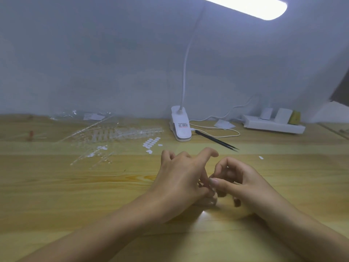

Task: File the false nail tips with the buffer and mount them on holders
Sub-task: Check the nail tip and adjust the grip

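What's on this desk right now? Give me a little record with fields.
Surface: wooden table, lit by a clip lamp
Left hand: fingertips meet the other hand's, mid-table
Right hand: fingers curled toward the left
Held item: too small and blurred to tell
Holders: clear, spread left of the lamp
White ovals: cluster just left of the lamp base, one alone further right
Tweezers: black, lying right of the lamp
Power strip: by the wall, far right
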